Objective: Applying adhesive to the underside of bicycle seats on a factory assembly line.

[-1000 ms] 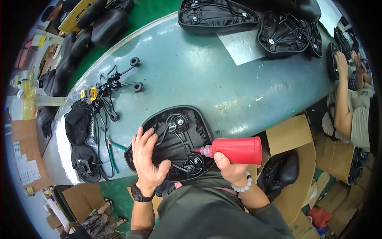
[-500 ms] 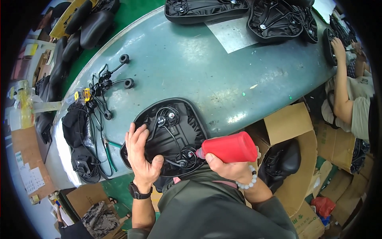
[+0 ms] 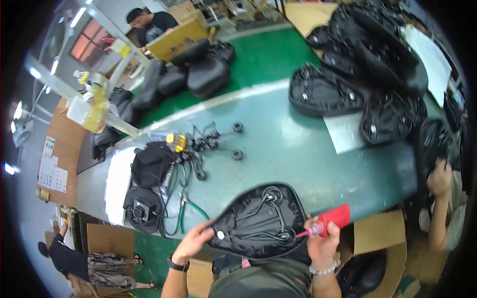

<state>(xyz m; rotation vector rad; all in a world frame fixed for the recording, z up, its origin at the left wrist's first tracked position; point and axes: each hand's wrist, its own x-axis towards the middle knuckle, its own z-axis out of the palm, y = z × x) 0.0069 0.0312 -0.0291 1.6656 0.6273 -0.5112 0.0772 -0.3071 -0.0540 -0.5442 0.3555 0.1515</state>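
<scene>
A black padded cycle-type seat [image 3: 248, 221] lies upside down at the table's near edge, with metal rods, round rubber mounts and bolts showing in its hollow. My left hand [image 3: 195, 241] is closed on the rim at its narrow left end, thumb on top. In my right hand [image 3: 323, 246] is a red squeeze bottle [image 3: 336, 218], tilted so that its thin nozzle points left, close to the mount at the wide right end. Some fingers of that hand are near the seat's right rim; whether they touch it I cannot tell.
Left of the seat lie green-handled pliers [image 3: 183, 213], a black bundle [image 3: 151, 164] with cables, and several rod assemblies [image 3: 208, 144]. More upturned seats [image 3: 325, 94] are piled at the far right. An open carton [image 3: 380, 233] stands by my right arm. A co-worker's hand [image 3: 439, 179] is at the right.
My view has swung up and left. The seat has turned, its narrow end now pointing left. My left hand has gone from spread over the seat to gripping its rim; the bottle stays in my right.
</scene>
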